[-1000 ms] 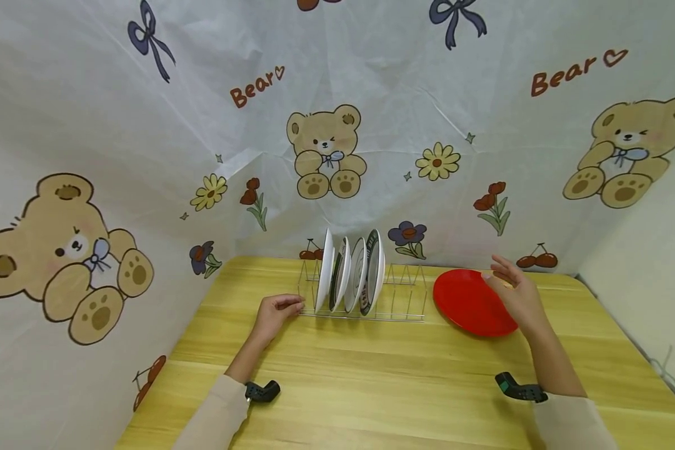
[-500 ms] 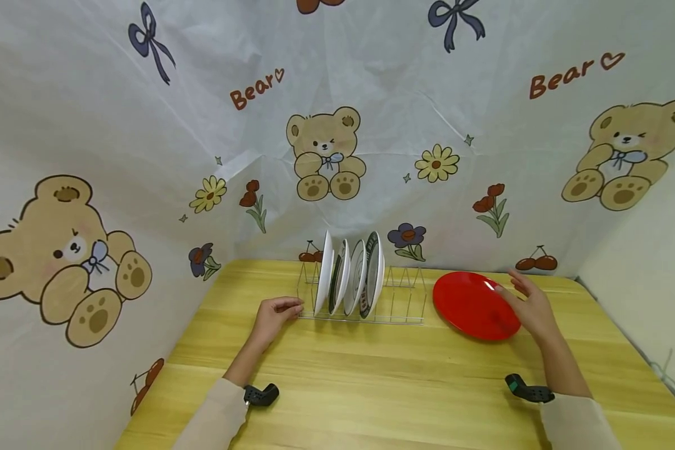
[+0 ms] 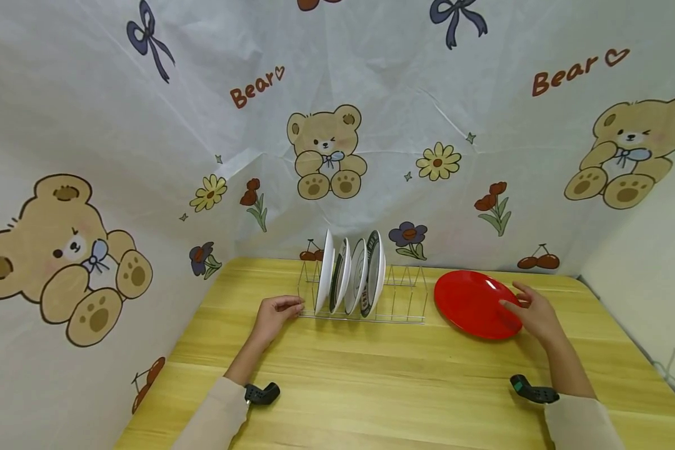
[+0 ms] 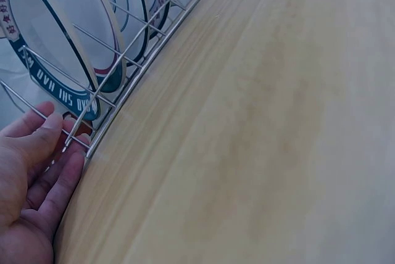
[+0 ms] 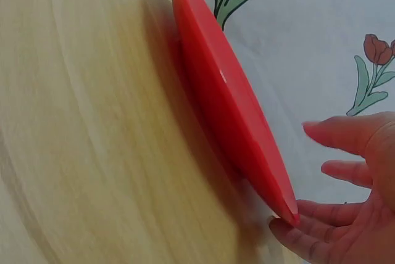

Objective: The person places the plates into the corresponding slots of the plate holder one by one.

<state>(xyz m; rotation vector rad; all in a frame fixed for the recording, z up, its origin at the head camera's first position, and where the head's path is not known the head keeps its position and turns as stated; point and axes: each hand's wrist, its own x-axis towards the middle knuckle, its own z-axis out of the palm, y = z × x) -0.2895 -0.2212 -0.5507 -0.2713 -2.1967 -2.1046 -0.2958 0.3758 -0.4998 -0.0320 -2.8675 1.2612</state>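
A wire dish rack (image 3: pixel 407 320) stands on the table near the patterned cloth, with several white plates (image 3: pixel 326 275) upright in its left and middle slots. My left hand (image 3: pixel 277 314) grips the rack's left front corner; in the left wrist view, thumb and fingers (image 4: pixel 58 184) lie around its end wires. To the right of the rack is a red plate (image 3: pixel 469 303), face up. My right hand (image 3: pixel 539 315) is at this plate's right rim. In the right wrist view, fingertips (image 5: pixel 284 230) touch the rim from below, while the thumb (image 5: pixel 339 134) is spread above, apart from the plate.
A light cloth (image 3: pixel 388 206) printed with bears and flowers hangs behind and to the left of the wooden table (image 3: pixel 371 387). At the right is a pale wall (image 3: pixel 652 281) with a thin cable (image 3: pixel 672 378) near the table's edge.
My right hand has moved from above the red plate, right and down to its right rim, fingertips now beneath the edge. The left hand stays on the rack's corner.
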